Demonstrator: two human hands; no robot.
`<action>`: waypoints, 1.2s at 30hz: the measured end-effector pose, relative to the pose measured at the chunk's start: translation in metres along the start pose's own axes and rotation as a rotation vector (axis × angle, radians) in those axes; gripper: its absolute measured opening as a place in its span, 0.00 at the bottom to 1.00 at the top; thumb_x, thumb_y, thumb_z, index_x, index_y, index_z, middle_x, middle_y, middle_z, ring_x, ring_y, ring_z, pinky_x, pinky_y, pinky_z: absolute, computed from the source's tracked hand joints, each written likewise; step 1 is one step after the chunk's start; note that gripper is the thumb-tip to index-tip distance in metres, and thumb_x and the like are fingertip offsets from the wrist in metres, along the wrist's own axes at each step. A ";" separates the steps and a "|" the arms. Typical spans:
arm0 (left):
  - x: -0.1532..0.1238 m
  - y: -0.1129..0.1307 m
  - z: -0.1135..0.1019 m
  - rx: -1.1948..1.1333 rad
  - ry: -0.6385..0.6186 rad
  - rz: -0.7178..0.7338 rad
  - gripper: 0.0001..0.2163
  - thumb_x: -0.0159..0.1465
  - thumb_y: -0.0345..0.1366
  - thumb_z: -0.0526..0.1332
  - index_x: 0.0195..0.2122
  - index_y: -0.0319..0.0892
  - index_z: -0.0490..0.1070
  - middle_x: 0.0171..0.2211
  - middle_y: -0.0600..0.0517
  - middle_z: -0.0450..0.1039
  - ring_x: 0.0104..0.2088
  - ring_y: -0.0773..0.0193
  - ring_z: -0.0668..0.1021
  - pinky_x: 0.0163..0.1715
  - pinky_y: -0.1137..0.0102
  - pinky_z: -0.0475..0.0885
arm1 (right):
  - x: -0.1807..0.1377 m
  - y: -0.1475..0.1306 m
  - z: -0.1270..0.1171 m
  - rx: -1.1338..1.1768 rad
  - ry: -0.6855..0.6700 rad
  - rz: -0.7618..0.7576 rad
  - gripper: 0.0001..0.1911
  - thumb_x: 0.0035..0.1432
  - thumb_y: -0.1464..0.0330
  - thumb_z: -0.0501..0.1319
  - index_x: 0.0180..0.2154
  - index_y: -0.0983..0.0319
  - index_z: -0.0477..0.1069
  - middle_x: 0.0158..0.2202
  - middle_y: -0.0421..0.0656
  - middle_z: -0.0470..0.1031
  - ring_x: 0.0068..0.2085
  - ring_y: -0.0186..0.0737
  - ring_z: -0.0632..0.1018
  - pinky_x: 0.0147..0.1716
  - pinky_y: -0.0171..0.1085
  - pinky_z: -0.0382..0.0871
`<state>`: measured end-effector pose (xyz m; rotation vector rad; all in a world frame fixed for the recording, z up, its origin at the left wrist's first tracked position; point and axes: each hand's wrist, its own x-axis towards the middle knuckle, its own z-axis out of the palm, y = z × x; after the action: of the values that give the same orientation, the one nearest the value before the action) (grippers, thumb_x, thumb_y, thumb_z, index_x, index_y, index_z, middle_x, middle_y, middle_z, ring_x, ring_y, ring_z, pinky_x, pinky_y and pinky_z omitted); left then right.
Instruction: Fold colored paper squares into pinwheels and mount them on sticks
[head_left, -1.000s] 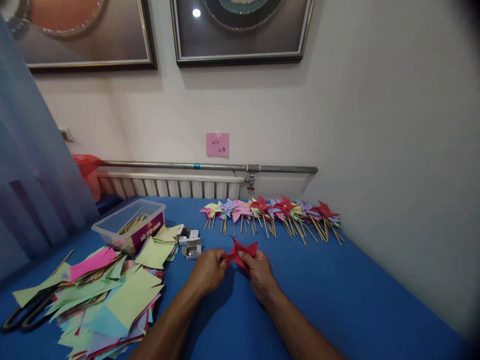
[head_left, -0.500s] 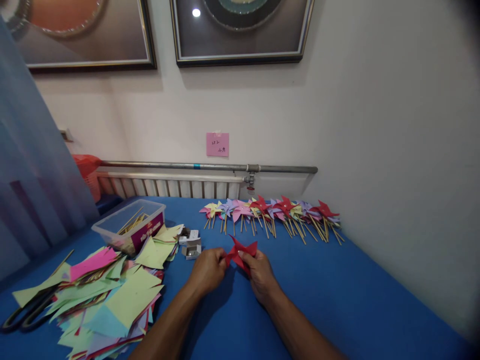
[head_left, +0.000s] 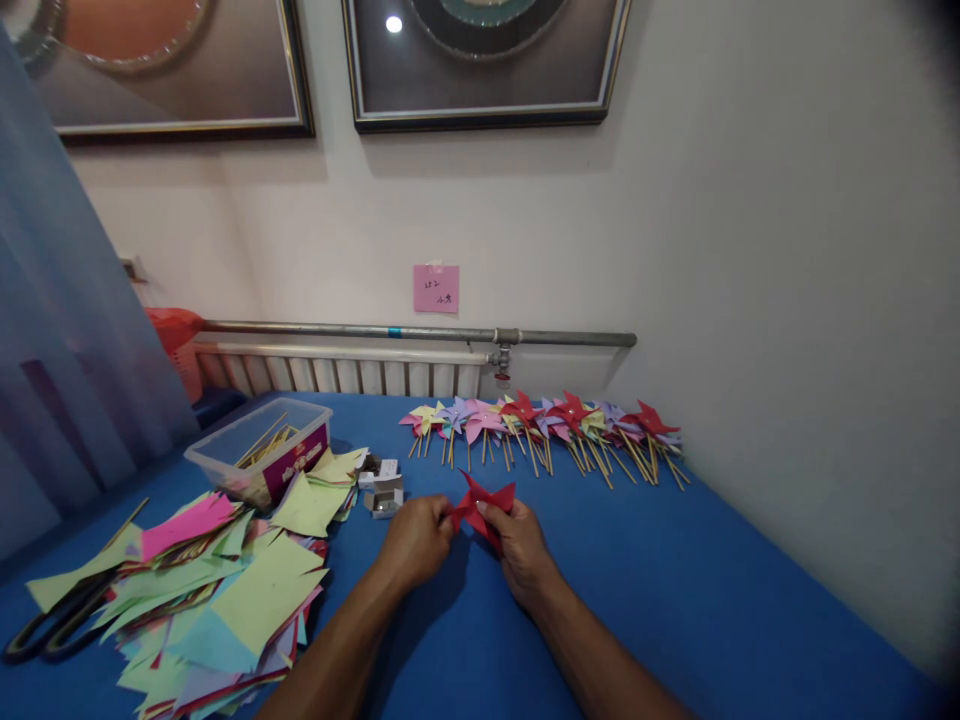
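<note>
A red paper pinwheel point(head_left: 491, 496) is held between both hands above the blue tabletop, with a small shiny pin at its centre. My left hand point(head_left: 417, 538) is closed on the pinwheel's left blade. The thumb of my right hand point(head_left: 521, 548) presses near the pin while its fingers wrap behind the paper. No stick shows on this pinwheel; what lies behind it is hidden. Just left of my left hand stand small open boxes of pins point(head_left: 385, 497).
Finished pinwheels point(head_left: 544, 420) on sticks lie in a row at the back. On the left are cut paper sheets point(head_left: 262, 590), black-handled scissors point(head_left: 75, 615) and a clear plastic tub point(head_left: 262, 450) of sticks. Behind the table runs a radiator point(head_left: 360, 376) with a pipe.
</note>
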<state>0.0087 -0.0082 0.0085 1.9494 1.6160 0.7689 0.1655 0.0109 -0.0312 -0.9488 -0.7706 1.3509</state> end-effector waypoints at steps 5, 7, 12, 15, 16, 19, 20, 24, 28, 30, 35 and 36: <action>0.001 -0.002 0.001 0.009 0.008 0.003 0.09 0.61 0.26 0.57 0.24 0.40 0.67 0.22 0.56 0.66 0.26 0.68 0.68 0.29 0.72 0.53 | 0.000 -0.001 0.001 0.002 0.001 0.008 0.15 0.37 0.65 0.76 0.28 0.62 0.76 0.24 0.37 0.79 0.26 0.35 0.76 0.30 0.34 0.69; 0.001 -0.003 0.002 0.007 0.009 0.006 0.09 0.61 0.26 0.57 0.24 0.41 0.67 0.22 0.56 0.66 0.26 0.68 0.68 0.29 0.72 0.53 | 0.000 -0.001 0.001 0.009 -0.003 0.003 0.15 0.37 0.65 0.76 0.28 0.62 0.76 0.24 0.37 0.79 0.25 0.34 0.75 0.29 0.34 0.69; 0.001 -0.004 0.002 -0.010 0.005 0.010 0.08 0.61 0.26 0.57 0.25 0.40 0.68 0.22 0.56 0.67 0.27 0.67 0.68 0.29 0.72 0.54 | 0.000 -0.001 0.001 0.008 0.000 0.013 0.16 0.36 0.66 0.76 0.29 0.63 0.77 0.24 0.38 0.80 0.26 0.35 0.76 0.30 0.34 0.69; 0.001 -0.003 0.001 -0.010 -0.005 0.013 0.08 0.61 0.26 0.57 0.25 0.40 0.68 0.22 0.56 0.66 0.27 0.67 0.68 0.29 0.71 0.54 | -0.001 -0.001 0.001 0.006 -0.004 0.012 0.15 0.36 0.66 0.76 0.29 0.63 0.77 0.25 0.38 0.80 0.26 0.35 0.76 0.31 0.35 0.70; 0.000 -0.002 0.001 -0.011 -0.006 0.013 0.08 0.61 0.26 0.56 0.25 0.41 0.68 0.22 0.56 0.66 0.26 0.67 0.68 0.29 0.71 0.54 | -0.001 -0.001 0.001 0.006 0.000 0.009 0.15 0.36 0.66 0.76 0.29 0.63 0.77 0.25 0.38 0.80 0.26 0.36 0.76 0.31 0.35 0.70; 0.000 -0.002 0.001 -0.013 -0.005 0.014 0.08 0.60 0.26 0.56 0.25 0.41 0.68 0.21 0.56 0.66 0.26 0.67 0.68 0.29 0.71 0.54 | -0.001 -0.001 0.000 -0.005 0.014 0.000 0.15 0.37 0.66 0.76 0.29 0.62 0.77 0.24 0.38 0.79 0.26 0.35 0.76 0.30 0.35 0.69; 0.000 -0.002 0.001 -0.012 -0.004 0.016 0.08 0.60 0.26 0.56 0.24 0.41 0.68 0.21 0.56 0.65 0.26 0.67 0.68 0.29 0.71 0.54 | 0.000 -0.001 0.000 -0.010 0.013 -0.003 0.14 0.37 0.66 0.76 0.28 0.62 0.77 0.24 0.38 0.79 0.26 0.35 0.76 0.30 0.35 0.69; -0.001 -0.001 0.002 -0.004 0.006 0.006 0.09 0.61 0.26 0.57 0.24 0.40 0.68 0.21 0.56 0.65 0.26 0.67 0.67 0.28 0.71 0.53 | 0.001 0.000 0.000 -0.010 -0.009 -0.004 0.13 0.38 0.66 0.75 0.28 0.61 0.76 0.24 0.38 0.79 0.26 0.36 0.76 0.31 0.35 0.69; 0.000 -0.001 0.003 0.008 0.015 0.000 0.09 0.61 0.26 0.56 0.25 0.41 0.69 0.22 0.56 0.67 0.27 0.67 0.68 0.29 0.71 0.54 | 0.001 0.001 -0.001 0.000 -0.005 0.010 0.14 0.38 0.66 0.76 0.28 0.62 0.77 0.25 0.39 0.80 0.26 0.36 0.77 0.31 0.35 0.70; 0.000 -0.002 0.002 0.015 0.017 0.000 0.09 0.61 0.26 0.57 0.25 0.41 0.69 0.22 0.56 0.67 0.27 0.67 0.69 0.29 0.71 0.54 | 0.001 0.001 -0.001 0.005 -0.004 0.013 0.14 0.38 0.66 0.76 0.29 0.62 0.77 0.25 0.38 0.80 0.26 0.36 0.77 0.31 0.35 0.70; 0.000 -0.001 0.001 0.010 0.006 0.007 0.08 0.62 0.26 0.57 0.25 0.41 0.68 0.22 0.56 0.67 0.27 0.68 0.69 0.29 0.72 0.53 | 0.001 0.002 -0.001 -0.003 0.001 0.003 0.14 0.38 0.66 0.76 0.29 0.62 0.77 0.25 0.38 0.80 0.26 0.35 0.77 0.30 0.34 0.69; 0.000 -0.001 0.001 0.010 0.003 0.006 0.09 0.62 0.26 0.57 0.25 0.41 0.69 0.23 0.56 0.67 0.27 0.68 0.69 0.29 0.72 0.54 | 0.001 0.002 -0.001 -0.003 0.003 0.004 0.14 0.38 0.66 0.76 0.29 0.62 0.77 0.25 0.38 0.80 0.26 0.36 0.77 0.30 0.34 0.69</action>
<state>0.0085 -0.0084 0.0072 1.9612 1.6193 0.7675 0.1658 0.0119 -0.0332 -0.9547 -0.7696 1.3516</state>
